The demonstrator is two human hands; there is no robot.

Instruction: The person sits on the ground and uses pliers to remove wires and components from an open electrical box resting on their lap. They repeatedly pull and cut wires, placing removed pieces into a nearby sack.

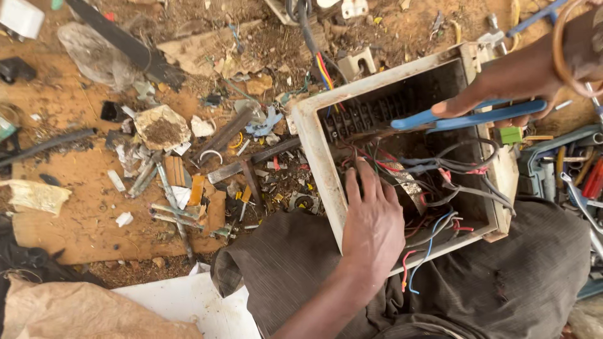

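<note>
An open cream-coloured metal box (319, 147) full of tangled red, blue and black wires (440, 188) rests on my lap. My left hand (372, 221) reaches inside it, fingers spread flat on the wiring near the left wall. My right hand (510, 78) hovers over the box's far right corner, gripping blue-handled pliers (468, 117) whose handles point left across the opening. A thin bangle (565, 50) circles my right wrist.
The dirt ground to the left is littered with metal strips, screws, scraps (188, 182) and cardboard (81, 213). A toolbox with screwdrivers and wrenches (571, 176) lies at the right. A white panel (188, 301) and a brown sack (75, 314) lie at the lower left.
</note>
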